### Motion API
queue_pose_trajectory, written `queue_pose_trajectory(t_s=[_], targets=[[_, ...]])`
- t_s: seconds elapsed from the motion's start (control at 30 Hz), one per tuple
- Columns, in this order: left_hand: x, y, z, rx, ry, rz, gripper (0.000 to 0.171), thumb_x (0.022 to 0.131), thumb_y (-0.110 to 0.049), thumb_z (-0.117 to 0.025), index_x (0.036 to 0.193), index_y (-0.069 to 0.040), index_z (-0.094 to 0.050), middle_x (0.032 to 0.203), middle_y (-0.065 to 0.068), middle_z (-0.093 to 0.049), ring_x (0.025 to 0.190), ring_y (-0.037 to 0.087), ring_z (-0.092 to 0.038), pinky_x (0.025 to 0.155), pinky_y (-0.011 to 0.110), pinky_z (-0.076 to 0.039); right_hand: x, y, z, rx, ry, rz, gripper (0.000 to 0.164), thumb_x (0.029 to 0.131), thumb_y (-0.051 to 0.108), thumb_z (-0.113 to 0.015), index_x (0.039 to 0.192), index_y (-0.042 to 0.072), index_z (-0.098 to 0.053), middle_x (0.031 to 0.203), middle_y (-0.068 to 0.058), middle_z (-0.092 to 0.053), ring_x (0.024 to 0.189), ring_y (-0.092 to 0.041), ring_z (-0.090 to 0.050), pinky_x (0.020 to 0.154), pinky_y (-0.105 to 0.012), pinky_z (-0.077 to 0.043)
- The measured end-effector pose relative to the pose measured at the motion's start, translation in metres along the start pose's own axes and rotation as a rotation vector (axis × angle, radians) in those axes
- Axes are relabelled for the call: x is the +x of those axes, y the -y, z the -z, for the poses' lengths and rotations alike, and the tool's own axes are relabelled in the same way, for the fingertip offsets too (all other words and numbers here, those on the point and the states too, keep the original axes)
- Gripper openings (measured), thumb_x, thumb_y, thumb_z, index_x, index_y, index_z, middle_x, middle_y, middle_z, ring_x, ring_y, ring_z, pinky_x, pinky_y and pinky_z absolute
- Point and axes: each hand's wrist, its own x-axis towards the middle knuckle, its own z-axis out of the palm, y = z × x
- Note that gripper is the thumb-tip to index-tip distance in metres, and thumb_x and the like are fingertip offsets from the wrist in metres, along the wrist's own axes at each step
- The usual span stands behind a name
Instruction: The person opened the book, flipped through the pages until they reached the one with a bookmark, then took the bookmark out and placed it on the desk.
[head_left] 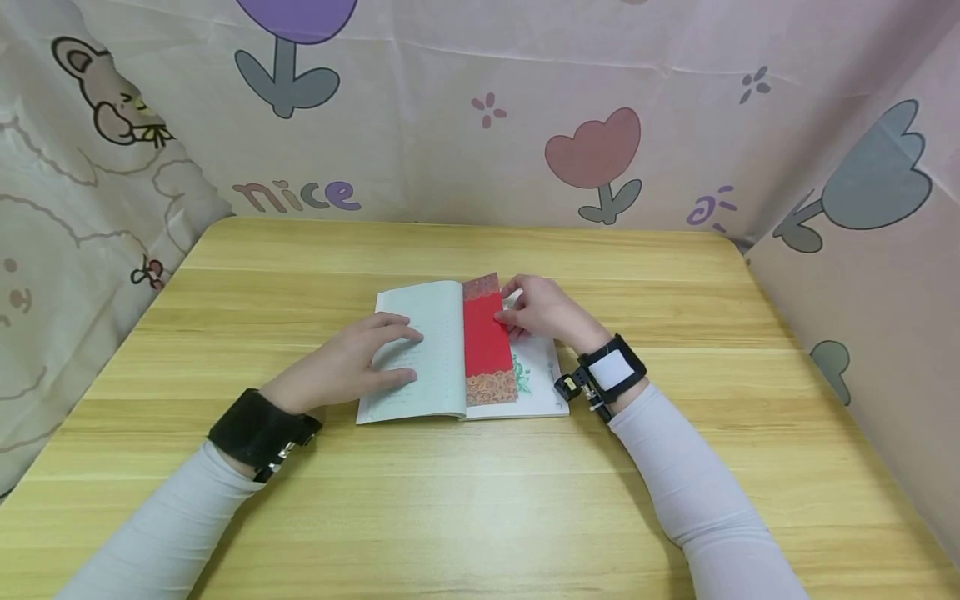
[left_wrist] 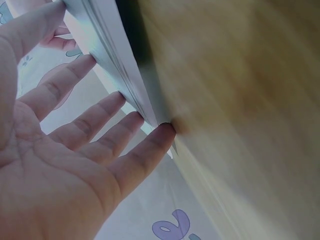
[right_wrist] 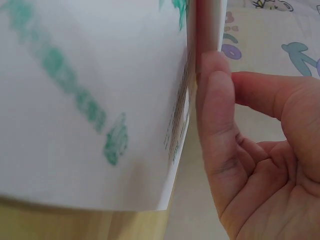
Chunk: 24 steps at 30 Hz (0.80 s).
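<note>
An open book [head_left: 429, 310] lies on the wooden table, its left page pale green and its white right page [head_left: 542, 392] printed with a green drawing. Along the inner fold sits a red bookmark [head_left: 485, 337] with patterned, lace-like ends, covering part of the right page. My left hand [head_left: 348, 360] rests on the left page with spread fingers, and in the left wrist view its fingertips [left_wrist: 167, 131] touch the book's edge. Between thumb and fingers, my right hand [head_left: 553, 310] pinches the bookmark's right edge. The right wrist view shows the pinch from the side.
The light wooden table [head_left: 480, 517] extends around the book. A printed cloth [head_left: 450, 133] with flowers and cartoon animals hangs behind the table and along its sides. Each wrist wears a black strap [head_left: 255, 427] with a small camera.
</note>
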Motion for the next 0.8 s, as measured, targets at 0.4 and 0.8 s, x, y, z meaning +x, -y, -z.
queue_pose_trajectory(t_s=[0.4, 0.8], targets=[[0.0005, 0.0011, 0.0014, 0.002, -0.003, -0.02, 0.055, 0.082, -0.042, -0.073, 0.128, -0.015, -0.061, 0.135, 0.011, -0.049, 0.121, 0.028, -0.044, 0.096, 0.051, -0.041, 0.0003, -0.0046, 0.0031, 0.089, -0.038, 0.003, 0.039, 0.091, 0.016, -0.068, 0.124, 0.004, -0.052, 0.081, -0.01, -0.067, 0.065, -0.024, -0.066, 0.062, -0.033, -0.057], [0.0003, 0.0009, 0.0015, -0.005, -0.002, -0.024, 0.054, 0.083, -0.041, -0.073, 0.128, -0.014, -0.061, 0.136, 0.013, -0.049, 0.122, 0.03, -0.044, 0.097, 0.051, -0.04, 0.0011, -0.0041, 0.0024, 0.084, -0.042, 0.002, 0.057, 0.088, 0.02, -0.071, 0.138, 0.003, -0.051, 0.077, -0.011, -0.066, 0.065, -0.022, -0.067, 0.063, -0.03, -0.056]])
